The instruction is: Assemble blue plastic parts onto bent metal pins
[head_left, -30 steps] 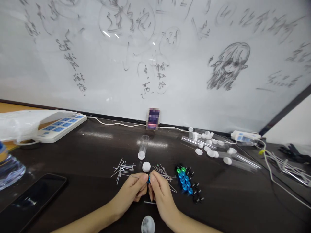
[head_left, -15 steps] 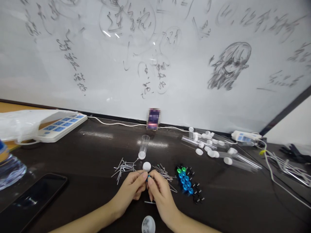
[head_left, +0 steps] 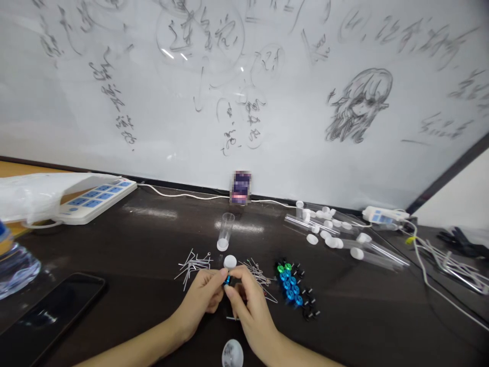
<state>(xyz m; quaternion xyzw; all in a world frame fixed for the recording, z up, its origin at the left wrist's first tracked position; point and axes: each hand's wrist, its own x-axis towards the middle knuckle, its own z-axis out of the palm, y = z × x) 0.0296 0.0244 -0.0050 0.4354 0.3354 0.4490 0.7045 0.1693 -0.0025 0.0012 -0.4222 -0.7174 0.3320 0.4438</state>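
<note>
In the middle of the dark table, my left hand (head_left: pixel 202 298) and my right hand (head_left: pixel 250 303) meet fingertip to fingertip. Between them they pinch a small blue round part (head_left: pixel 228 280), mostly covered by the fingers. Just beyond the fingertips lies a white cap (head_left: pixel 229 261), with a clear tube (head_left: pixel 226 229) behind it. Bent metal wires (head_left: pixel 196 264) lie left of my hands, and another group of wires (head_left: pixel 257 272) lies to the right. A short metal rod (head_left: pixel 232 318) shows under my right hand.
Blue and green round parts (head_left: pixel 290 288) sit at the right beside small black pieces (head_left: pixel 311 306). Clear tubes (head_left: pixel 376 257) with white caps are scattered behind them. A black phone (head_left: pixel 57 316), a bottle (head_left: pixel 17 270) and a power strip (head_left: pixel 97 201) are at left. A whitish oval object (head_left: pixel 233 353) lies in front.
My right fingers have shifted slightly on the blue part, and more of it shows between the fingertips. Both hands stay in nearly the same place.
</note>
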